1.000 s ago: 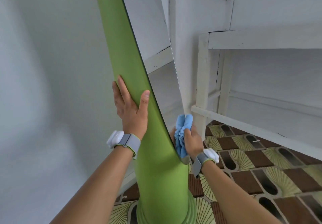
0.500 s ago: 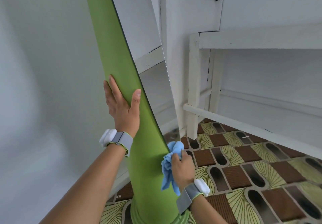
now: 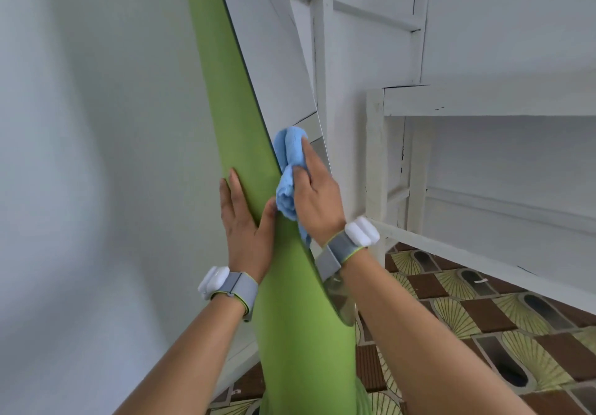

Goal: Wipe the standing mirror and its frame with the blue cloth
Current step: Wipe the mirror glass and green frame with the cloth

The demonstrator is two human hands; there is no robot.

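The standing mirror leans across the middle of the view, seen edge-on. Its wide green frame [image 3: 232,117] faces me and the glass [image 3: 274,69] shows as a narrow strip on the right, reflecting white woodwork. My left hand [image 3: 246,224] grips the green frame, fingers on its left edge and thumb on the front. My right hand [image 3: 317,198] presses the bunched blue cloth [image 3: 288,163] against the glass, right beside the frame's inner edge and just above my left thumb.
A plain white wall [image 3: 80,156] fills the left. White wooden furniture with rails and a post [image 3: 375,163] stands close on the right. Patterned brown and yellow floor tiles [image 3: 483,317] lie below. The mirror's rounded green base [image 3: 361,398] is at the bottom.
My right hand has carried the blue cloth up the glass from near the mirror's lower end to above my left hand. My left hand keeps its hold on the frame.
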